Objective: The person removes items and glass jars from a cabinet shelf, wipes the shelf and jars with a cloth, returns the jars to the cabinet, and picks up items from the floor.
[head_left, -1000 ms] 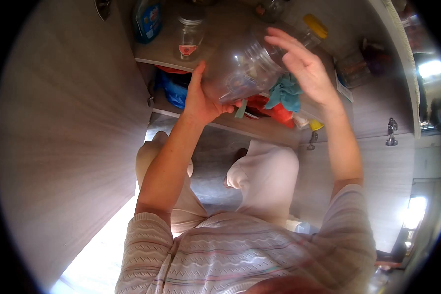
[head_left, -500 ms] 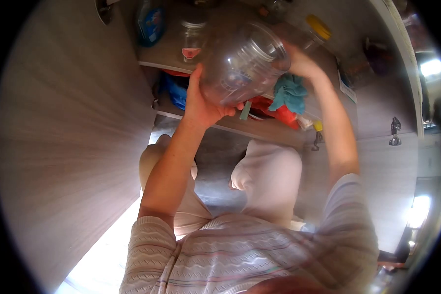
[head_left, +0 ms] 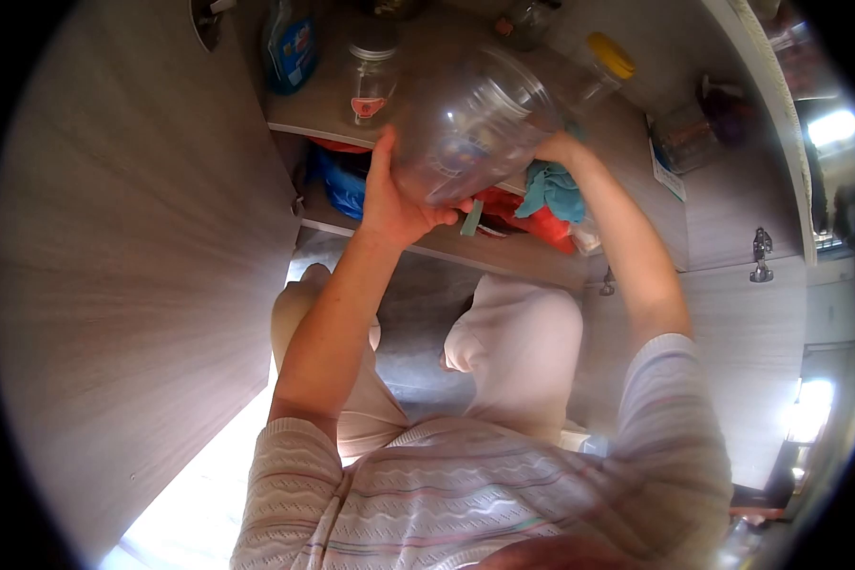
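Note:
A large clear jar with a blue printed label is tilted, its open mouth toward the upper right. My left hand grips it from below and the left, thumb up along its side. Against the jar's right side is my right hand, with its fingers hidden behind the jar, so what they hold does not show. Just below that wrist, a teal cloth hangs over the lower shelf beside a red plastic bag. A small green strip shows under the jar.
On the cabinet shelf stand a lidded glass jar, a blue spray bottle, a yellow-lidded jar and other jars. A blue bag lies below. Cabinet doors flank me on the left and right.
My right hand has moved down and left, from beside the jar's mouth to lower behind its side. My left hand and the jar have hardly moved.

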Action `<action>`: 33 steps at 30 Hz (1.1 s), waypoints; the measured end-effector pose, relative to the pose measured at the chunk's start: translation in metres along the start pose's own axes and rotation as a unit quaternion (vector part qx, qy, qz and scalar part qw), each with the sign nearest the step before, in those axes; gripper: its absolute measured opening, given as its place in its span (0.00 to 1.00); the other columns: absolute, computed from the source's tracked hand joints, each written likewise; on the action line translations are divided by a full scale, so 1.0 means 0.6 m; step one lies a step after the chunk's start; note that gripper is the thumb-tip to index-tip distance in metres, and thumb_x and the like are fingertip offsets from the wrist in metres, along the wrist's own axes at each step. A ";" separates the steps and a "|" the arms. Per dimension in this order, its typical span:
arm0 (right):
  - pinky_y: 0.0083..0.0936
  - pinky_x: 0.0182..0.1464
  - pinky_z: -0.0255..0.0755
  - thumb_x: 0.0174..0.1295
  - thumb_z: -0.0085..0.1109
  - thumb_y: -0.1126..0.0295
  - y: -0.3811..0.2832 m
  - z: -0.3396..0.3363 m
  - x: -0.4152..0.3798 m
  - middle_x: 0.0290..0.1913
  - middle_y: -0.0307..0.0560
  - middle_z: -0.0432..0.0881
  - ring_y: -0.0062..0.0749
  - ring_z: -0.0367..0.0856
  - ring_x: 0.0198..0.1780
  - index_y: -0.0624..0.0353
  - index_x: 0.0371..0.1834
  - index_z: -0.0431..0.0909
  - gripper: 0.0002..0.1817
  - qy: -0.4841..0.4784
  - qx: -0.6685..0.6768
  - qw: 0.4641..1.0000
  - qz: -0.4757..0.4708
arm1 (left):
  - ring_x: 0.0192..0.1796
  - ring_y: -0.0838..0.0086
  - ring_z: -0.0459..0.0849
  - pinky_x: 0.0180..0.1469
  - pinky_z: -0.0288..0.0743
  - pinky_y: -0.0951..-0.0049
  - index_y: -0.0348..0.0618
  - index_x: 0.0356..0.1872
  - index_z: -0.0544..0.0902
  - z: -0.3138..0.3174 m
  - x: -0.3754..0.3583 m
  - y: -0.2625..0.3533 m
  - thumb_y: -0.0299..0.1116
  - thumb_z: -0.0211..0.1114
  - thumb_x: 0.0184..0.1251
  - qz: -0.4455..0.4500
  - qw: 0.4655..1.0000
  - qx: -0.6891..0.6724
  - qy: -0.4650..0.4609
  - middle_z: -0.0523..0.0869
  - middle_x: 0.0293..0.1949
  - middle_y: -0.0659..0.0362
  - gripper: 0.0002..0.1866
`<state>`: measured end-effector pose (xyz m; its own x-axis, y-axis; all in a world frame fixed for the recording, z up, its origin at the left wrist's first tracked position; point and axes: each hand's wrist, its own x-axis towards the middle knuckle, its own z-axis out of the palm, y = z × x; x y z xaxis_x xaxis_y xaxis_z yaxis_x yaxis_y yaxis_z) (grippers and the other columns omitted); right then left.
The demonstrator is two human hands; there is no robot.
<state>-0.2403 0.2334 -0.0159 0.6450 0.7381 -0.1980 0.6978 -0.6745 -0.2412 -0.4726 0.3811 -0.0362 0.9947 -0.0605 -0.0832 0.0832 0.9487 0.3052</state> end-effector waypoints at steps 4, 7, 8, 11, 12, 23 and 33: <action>0.28 0.60 0.63 0.48 0.67 0.56 -0.032 -0.101 -0.068 0.59 0.49 0.71 0.33 0.71 0.58 0.57 0.64 0.64 0.39 0.111 0.408 0.901 -0.095 | 0.33 0.54 0.81 0.23 0.72 0.67 0.47 0.59 0.69 -0.009 -0.001 0.004 0.70 0.44 0.57 0.014 0.999 0.036 -0.028 0.77 0.53 0.50 0.40; 0.25 0.60 0.63 0.48 0.67 0.63 -0.085 -0.161 -0.124 0.59 0.46 0.71 0.30 0.71 0.57 0.57 0.66 0.63 0.38 0.096 0.450 0.862 -0.212 | 0.32 0.55 0.81 0.22 0.72 0.68 0.47 0.58 0.69 -0.001 -0.002 0.001 0.71 0.43 0.57 0.023 0.999 0.039 0.006 0.78 0.51 0.49 0.40; 0.25 0.60 0.63 0.48 0.67 0.65 -0.117 -0.174 -0.150 0.59 0.46 0.71 0.30 0.71 0.57 0.57 0.66 0.63 0.39 0.072 0.437 0.862 -0.248 | 0.32 0.55 0.81 0.22 0.71 0.68 0.47 0.58 0.69 -0.002 0.001 -0.002 0.71 0.42 0.57 0.010 0.999 0.038 -0.003 0.79 0.50 0.49 0.40; 0.26 0.65 0.59 0.43 0.70 0.70 -0.176 -0.179 -0.176 0.61 0.44 0.68 0.32 0.67 0.62 0.56 0.63 0.67 0.39 0.074 0.278 0.906 -0.310 | 0.31 0.55 0.81 0.21 0.71 0.69 0.47 0.59 0.68 -0.002 0.009 -0.007 0.71 0.41 0.58 -0.021 0.999 0.038 -0.016 0.80 0.47 0.49 0.41; 0.27 0.66 0.57 0.41 0.71 0.71 -0.181 -0.175 -0.174 0.62 0.43 0.68 0.33 0.66 0.63 0.55 0.62 0.68 0.39 0.106 0.265 0.902 -0.325 | 0.31 0.55 0.81 0.20 0.71 0.69 0.47 0.59 0.68 0.000 0.010 -0.011 0.71 0.41 0.58 -0.024 0.999 0.035 -0.013 0.80 0.47 0.49 0.41; 0.32 0.67 0.55 0.42 0.66 0.66 -0.187 -0.169 -0.174 0.64 0.49 0.65 0.40 0.61 0.67 0.52 0.63 0.68 0.38 0.113 0.196 0.910 -0.348 | 0.22 0.57 0.79 0.14 0.67 0.71 0.44 0.57 0.69 0.007 0.009 -0.017 0.72 0.38 0.58 -0.074 0.993 0.042 -0.079 0.79 0.40 0.39 0.42; 0.25 0.56 0.66 0.52 0.62 0.52 -0.187 -0.129 -0.155 0.53 0.53 0.77 0.34 0.75 0.53 0.59 0.64 0.66 0.37 0.195 0.301 0.922 -0.150 | 0.35 0.65 0.81 0.29 0.74 0.72 0.44 0.56 0.71 0.014 0.021 -0.033 0.67 0.38 0.64 0.149 0.975 0.157 0.059 0.82 0.45 0.54 0.37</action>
<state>-0.3545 0.2390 0.1030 0.5967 0.7476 0.2915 0.6396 -0.2238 -0.7354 -0.4612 0.3587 -0.0356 0.9654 0.2561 -0.0492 -0.1751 0.7762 0.6056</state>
